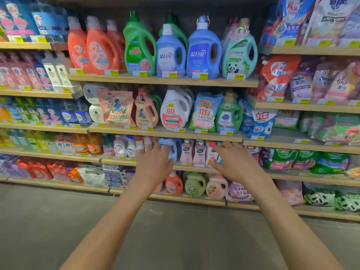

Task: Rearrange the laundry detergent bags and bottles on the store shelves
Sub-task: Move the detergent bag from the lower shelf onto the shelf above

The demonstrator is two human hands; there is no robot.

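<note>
Both my arms reach toward the third shelf [191, 168] of the middle rack. My left hand [155, 162] is spread open in front of a small blue bottle [171, 148], fingertips at its side; I cannot tell if it touches. My right hand [233, 158] hovers open, fingers curled down, over a white and orange bottle [211, 155] beside two pink bottles [192, 152]. On the shelf above stand a floral pink bag [116, 108], a white jug [175, 110], a bear-print bag [205, 112] and a green jug [228, 114].
The top middle shelf [163, 80] carries large orange, green and blue jugs. Racks left and right are packed with bottles and refill bags. The bottom shelf holds small jugs [194, 184] and panda-print bags [319, 197]. Grey floor [175, 240] lies in front.
</note>
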